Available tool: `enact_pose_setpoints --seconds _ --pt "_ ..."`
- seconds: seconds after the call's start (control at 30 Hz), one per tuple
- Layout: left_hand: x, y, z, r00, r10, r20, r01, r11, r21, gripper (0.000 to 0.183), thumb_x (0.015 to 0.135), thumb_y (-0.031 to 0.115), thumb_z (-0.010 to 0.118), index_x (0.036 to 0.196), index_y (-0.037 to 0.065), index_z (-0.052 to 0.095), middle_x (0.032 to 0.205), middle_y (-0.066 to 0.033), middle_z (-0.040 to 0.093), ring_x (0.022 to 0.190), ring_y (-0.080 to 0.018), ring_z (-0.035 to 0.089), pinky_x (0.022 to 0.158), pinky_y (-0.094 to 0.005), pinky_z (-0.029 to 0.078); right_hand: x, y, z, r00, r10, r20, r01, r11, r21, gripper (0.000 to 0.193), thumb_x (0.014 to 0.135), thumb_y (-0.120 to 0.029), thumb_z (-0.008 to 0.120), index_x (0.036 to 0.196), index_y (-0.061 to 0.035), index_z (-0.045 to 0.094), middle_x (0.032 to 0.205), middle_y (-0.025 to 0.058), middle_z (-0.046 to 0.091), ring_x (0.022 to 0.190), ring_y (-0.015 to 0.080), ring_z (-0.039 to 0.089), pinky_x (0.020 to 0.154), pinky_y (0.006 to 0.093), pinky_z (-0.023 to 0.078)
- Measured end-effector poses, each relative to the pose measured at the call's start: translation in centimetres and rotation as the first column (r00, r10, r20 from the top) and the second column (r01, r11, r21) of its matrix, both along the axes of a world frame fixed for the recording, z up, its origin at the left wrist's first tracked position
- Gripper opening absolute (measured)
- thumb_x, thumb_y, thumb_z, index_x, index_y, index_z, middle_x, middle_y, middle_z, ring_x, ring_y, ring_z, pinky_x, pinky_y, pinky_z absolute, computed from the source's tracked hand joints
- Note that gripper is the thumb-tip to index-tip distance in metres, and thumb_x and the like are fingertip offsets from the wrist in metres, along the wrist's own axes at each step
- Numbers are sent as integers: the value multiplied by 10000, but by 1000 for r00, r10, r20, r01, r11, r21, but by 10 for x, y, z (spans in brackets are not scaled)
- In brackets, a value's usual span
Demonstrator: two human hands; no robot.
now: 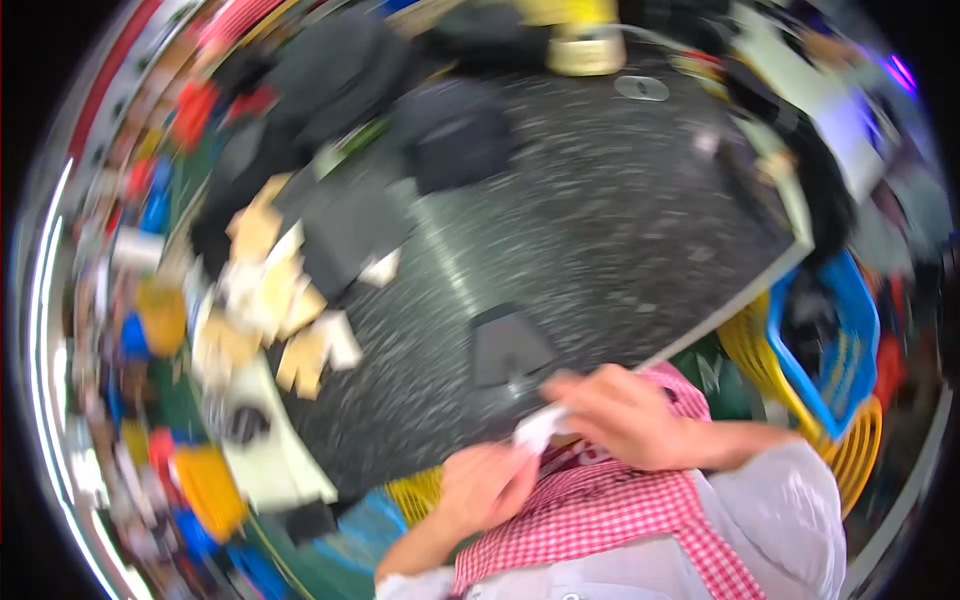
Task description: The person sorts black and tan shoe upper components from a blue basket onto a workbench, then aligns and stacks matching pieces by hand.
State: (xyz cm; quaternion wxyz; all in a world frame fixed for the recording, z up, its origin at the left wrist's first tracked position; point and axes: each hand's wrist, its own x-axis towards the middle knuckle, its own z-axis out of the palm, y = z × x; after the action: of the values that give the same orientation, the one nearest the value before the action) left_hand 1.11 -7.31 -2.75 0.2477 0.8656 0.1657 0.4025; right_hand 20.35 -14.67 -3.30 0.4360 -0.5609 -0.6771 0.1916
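Close to my body, at the near edge of the dark table (610, 250), both hands meet over a small white piece (538, 428), which looks like paper or cloth. My left hand (490, 483) is closed on its lower end. The fingers of my right hand (625, 412) are bent and pinch its upper end, though motion blurs the fingertips. Just beyond them a dark grey, trapezoid-shaped flat piece (508, 345) lies on the table.
Beige and white cut pieces (265, 300) lie heaped at the left, beside a grey flat piece (352, 232). Dark fabric stacks (455, 130) sit farther back. A yellow cone-like spool (587, 45) stands at the far edge. Blue (868, 340) and yellow baskets are at the right.
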Motion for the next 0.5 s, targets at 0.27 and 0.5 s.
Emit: enact_pose_setpoints --seconds 0.27,0.5 --pt "1 36 9 946 188 -265 -306 790 -532 590 838 23 619 1372 34 369 567 -9 542 478 -54 487 465 -213 396 -8 62 9 986 -53 -156 5 956 -294 587 825 -6 629 1354 -54 380 741 43 543 551 101 557 510 232 459" --pt "8 43 -13 923 197 -332 -325 859 -396 545 816 49 646 1322 90 448 562 -23 526 448 -99 513 452 -246 417 -2 76 -4 1000 16 -7 -17 955 -297 456 825 -62 635 1243 -69 456 819 66 563 541 178 572 499 284 473"
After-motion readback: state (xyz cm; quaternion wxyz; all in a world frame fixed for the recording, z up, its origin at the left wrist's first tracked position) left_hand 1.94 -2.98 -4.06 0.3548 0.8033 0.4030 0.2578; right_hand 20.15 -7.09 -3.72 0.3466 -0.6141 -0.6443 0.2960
